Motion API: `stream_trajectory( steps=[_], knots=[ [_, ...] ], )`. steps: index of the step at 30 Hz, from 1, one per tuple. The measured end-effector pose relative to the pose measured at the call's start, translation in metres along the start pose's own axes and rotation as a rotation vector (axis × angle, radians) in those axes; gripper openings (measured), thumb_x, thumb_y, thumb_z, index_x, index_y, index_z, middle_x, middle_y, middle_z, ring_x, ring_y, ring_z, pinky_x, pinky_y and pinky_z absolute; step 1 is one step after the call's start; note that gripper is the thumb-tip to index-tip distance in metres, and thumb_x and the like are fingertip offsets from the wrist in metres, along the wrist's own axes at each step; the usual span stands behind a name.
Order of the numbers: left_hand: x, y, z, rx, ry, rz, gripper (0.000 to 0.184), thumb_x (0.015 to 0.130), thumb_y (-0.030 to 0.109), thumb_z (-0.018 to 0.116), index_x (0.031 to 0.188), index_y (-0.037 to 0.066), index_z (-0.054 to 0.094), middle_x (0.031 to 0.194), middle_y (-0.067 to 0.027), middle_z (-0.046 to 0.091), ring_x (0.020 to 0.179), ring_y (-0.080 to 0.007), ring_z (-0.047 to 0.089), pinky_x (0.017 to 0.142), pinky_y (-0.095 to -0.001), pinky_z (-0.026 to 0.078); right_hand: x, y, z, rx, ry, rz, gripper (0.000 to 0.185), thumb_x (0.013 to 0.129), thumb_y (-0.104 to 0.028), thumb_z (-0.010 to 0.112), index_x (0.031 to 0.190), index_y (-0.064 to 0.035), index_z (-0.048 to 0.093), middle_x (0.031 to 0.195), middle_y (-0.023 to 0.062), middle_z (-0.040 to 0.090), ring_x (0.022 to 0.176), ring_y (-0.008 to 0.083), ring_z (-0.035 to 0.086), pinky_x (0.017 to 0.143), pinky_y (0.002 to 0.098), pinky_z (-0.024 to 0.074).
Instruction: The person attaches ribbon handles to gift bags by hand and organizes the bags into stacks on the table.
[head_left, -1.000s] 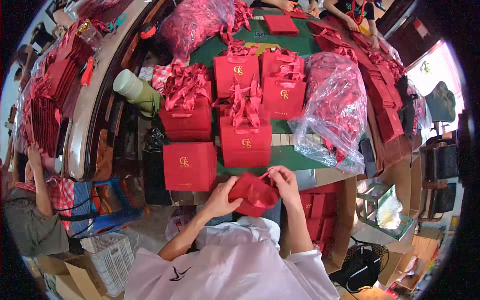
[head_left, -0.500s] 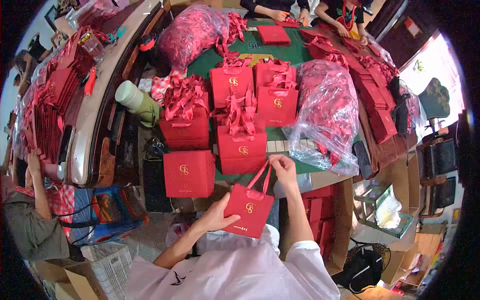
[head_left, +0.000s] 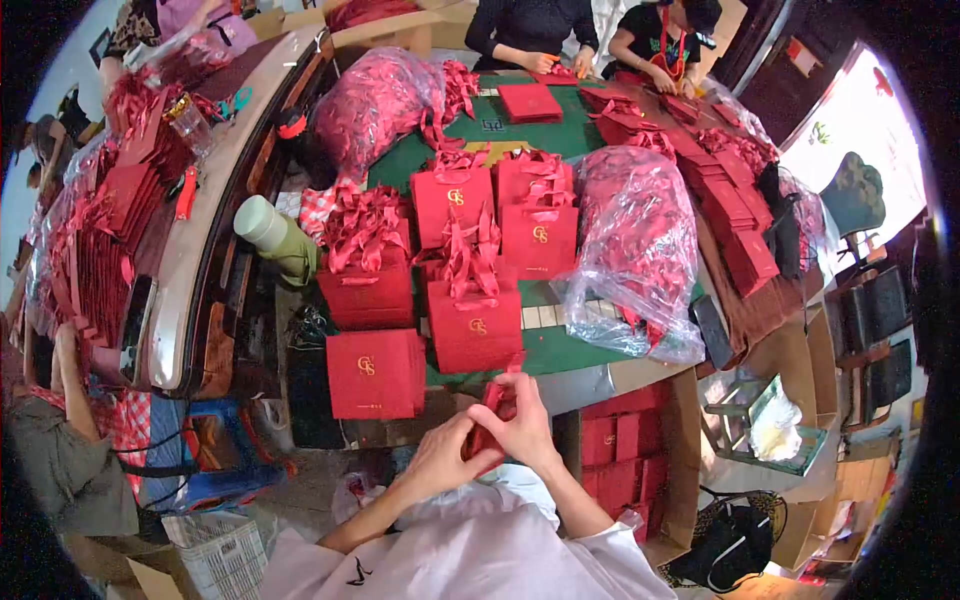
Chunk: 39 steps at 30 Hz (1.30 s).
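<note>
A small red paper gift bag [head_left: 484, 440] is held close in front of my body, turned nearly edge-on so its printed face does not show. My left hand [head_left: 440, 450] grips it from the left side. Fingers of my right hand [head_left: 525, 425] wrap round its right side and top, and a bit of red ribbon pokes up above them. Just beyond my hands stands a row of finished-looking red bags [head_left: 475, 325] with ribbon handles and gold lettering. To its left, a stack of red bags [head_left: 375, 375] shows no handles on top.
Clear plastic sacks of red ribbon lie on the green table, one at the right [head_left: 640, 230] and another at the back left [head_left: 375, 110]. A green-capped bottle [head_left: 262, 225] stands left. An open carton [head_left: 680, 470] with red bags sits at my right. Other people work around the tables.
The bag has turned from face-on to nearly edge-on. My right hand has let its raised ribbon handle down and closed on the bag beside my left hand. The view has tilted up slightly.
</note>
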<state>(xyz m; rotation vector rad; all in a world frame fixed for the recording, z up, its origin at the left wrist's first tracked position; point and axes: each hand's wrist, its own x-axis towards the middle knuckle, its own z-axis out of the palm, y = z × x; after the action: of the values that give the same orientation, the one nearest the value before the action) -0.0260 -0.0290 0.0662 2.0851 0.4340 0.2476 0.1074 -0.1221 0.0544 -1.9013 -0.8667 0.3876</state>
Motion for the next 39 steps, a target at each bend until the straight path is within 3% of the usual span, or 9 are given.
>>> stream_trajectory(
  steps=[3,8,12,13,17,19,24,28,39],
  knots=[
    [0.001,0.005,-0.01,-0.081,-0.064,0.031,0.062,0.076,0.027,0.08,0.124,0.0,0.052,0.101,-0.0171,0.064,0.091,-0.0321,0.065,0.077,-0.0394,0.053,0.002,-0.003,-0.005,-0.011,0.0,-0.02,0.045,0.08,-0.026,0.077,0.11,-0.002,0.053,0.096,0.0152,0.056,0.083,0.0286,0.062,0.076,0.0381,0.0514],
    [0.005,0.011,-0.016,-0.151,-0.095,0.048,0.053,0.076,0.019,0.081,0.123,0.006,0.06,0.09,-0.0092,0.066,0.081,-0.0206,0.064,0.072,-0.0324,0.053,0.004,0.012,-0.017,0.321,-0.122,0.072,0.023,0.09,-0.005,0.057,0.112,0.0005,0.052,0.102,0.0115,0.06,0.094,0.0143,0.058,0.08,0.03,0.0496],
    [0.011,-0.018,0.016,0.02,0.004,0.185,0.041,0.078,0.013,0.076,0.117,0.008,0.064,0.099,-0.0106,0.064,0.084,-0.0256,0.062,0.073,-0.0354,0.053,0.01,0.051,-0.012,0.25,-0.13,0.066,0.022,0.092,-0.005,0.052,0.114,0.0003,0.053,0.1,0.0095,0.061,0.095,0.0146,0.058,0.084,0.0289,0.0483],
    [0.012,-0.023,0.024,0.054,0.01,0.194,0.036,0.079,0.015,0.073,0.113,0.008,0.065,0.102,-0.012,0.062,0.092,-0.0306,0.06,0.08,-0.0389,0.051,0.01,0.065,-0.007,0.287,-0.127,0.119,0.022,0.09,-0.008,0.055,0.111,-0.0022,0.056,0.1,0.0159,0.062,0.092,0.0261,0.063,0.081,0.0342,0.0498],
    [0.01,-0.048,0.049,0.227,0.061,0.122,0.031,0.079,0.014,0.071,0.109,0.009,0.065,0.099,-0.0113,0.059,0.095,-0.0328,0.057,0.081,-0.0425,0.05,0.011,0.096,-0.007,0.264,-0.121,0.1,0.019,0.09,-0.009,0.057,0.108,-0.004,0.06,0.097,0.0149,0.062,0.088,0.0267,0.063,0.078,0.0348,0.0504],
    [0.012,-0.056,0.056,0.265,0.065,0.12,0.03,0.079,0.013,0.071,0.108,0.009,0.066,0.099,-0.0111,0.059,0.095,-0.032,0.056,0.082,-0.0418,0.049,0.01,0.101,-0.018,0.05,-0.054,0.133,0.019,0.09,-0.01,0.06,0.108,-0.0029,0.062,0.094,0.0092,0.062,0.088,0.017,0.06,0.08,0.0297,0.049],
    [0.011,-0.055,0.061,0.321,0.073,0.096,0.028,0.078,0.012,0.07,0.105,0.01,0.066,0.098,-0.0104,0.06,0.094,-0.0302,0.056,0.083,-0.0403,0.049,0.033,0.126,-0.064,-0.2,0.534,-0.002,0.012,0.089,-0.005,0.061,0.101,-0.002,0.061,0.089,0.0123,0.061,0.083,0.0238,0.06,0.072,0.0339,0.0487],
    [0.01,-0.054,0.062,0.33,0.085,0.095,0.027,0.078,0.012,0.07,0.105,0.01,0.067,0.098,-0.0098,0.06,0.093,-0.0298,0.057,0.082,-0.0404,0.049,0.058,0.16,-0.108,-0.457,0.703,0.064,0.016,0.09,-0.008,0.062,0.104,-0.0009,0.057,0.092,0.0148,0.06,0.084,0.0295,0.06,0.073,0.0385,0.0487],
    [0.012,-0.054,0.059,0.286,0.169,0.082,0.024,0.08,0.012,0.069,0.104,0.009,0.065,0.095,-0.0102,0.059,0.091,-0.0312,0.058,0.079,-0.0417,0.05,0.066,0.17,-0.12,-0.637,0.564,0.042,0.009,0.087,-0.012,0.064,0.089,-0.0049,0.058,0.083,0.0167,0.06,0.077,0.0383,0.059,0.067,0.0471,0.0463]
  ],
)
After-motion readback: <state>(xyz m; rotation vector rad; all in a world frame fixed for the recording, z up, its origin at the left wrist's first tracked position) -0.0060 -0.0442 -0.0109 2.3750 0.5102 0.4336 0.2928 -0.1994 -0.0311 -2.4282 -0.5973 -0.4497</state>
